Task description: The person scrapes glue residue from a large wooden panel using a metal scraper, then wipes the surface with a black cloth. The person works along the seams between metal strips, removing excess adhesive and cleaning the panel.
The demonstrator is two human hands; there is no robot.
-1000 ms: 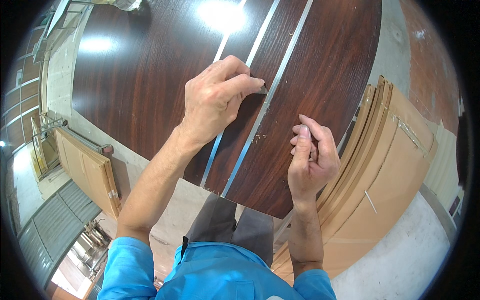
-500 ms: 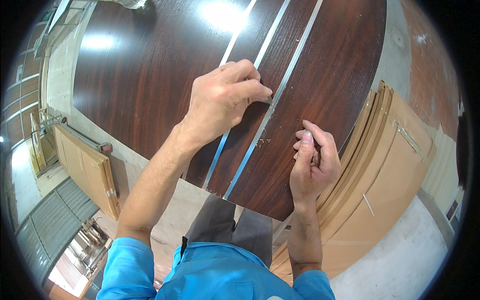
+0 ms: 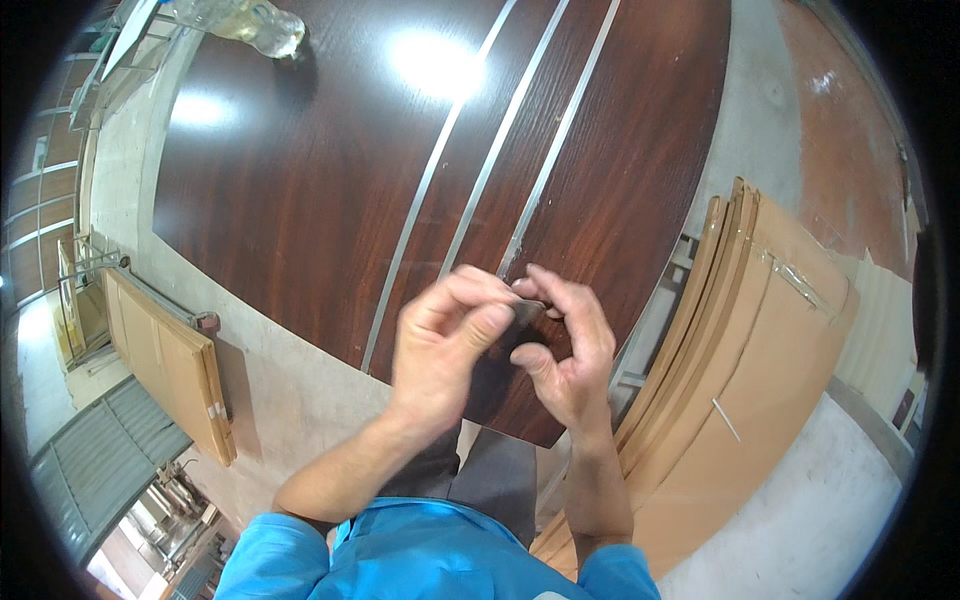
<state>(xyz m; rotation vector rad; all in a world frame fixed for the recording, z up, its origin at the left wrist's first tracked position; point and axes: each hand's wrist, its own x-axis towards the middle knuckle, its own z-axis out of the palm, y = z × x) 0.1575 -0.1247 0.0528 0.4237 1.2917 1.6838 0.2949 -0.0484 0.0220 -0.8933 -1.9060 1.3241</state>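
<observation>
My left hand (image 3: 445, 340) is closed in a pinch on a small thin dark blade (image 3: 526, 312), whose handle, if any, is hidden. My right hand (image 3: 580, 345) curves around the far side of it, thumb apart from the fingers, fingertips at or very near the blade's edge; contact is hard to make out. Both hands are above the near end of a dark reddish-brown wood-grain panel (image 3: 300, 200). Three silvery strips run lengthwise along the panel, and the rightmost strip (image 3: 565, 135) passes behind my fingertips, with a rough, whitish mark beside it.
A clear plastic bottle (image 3: 255, 25) lies at the panel's far left. Stacked cardboard-wrapped boards (image 3: 740, 330) stand close on the right. Another cardboard-wrapped stack (image 3: 165, 360) leans against a metal cart at left. Pale floor (image 3: 290, 400) surrounds the panel.
My left hand has left the rightmost strip and drawn back toward me with the blade. My right hand has moved left to meet it. More of the bottle shows.
</observation>
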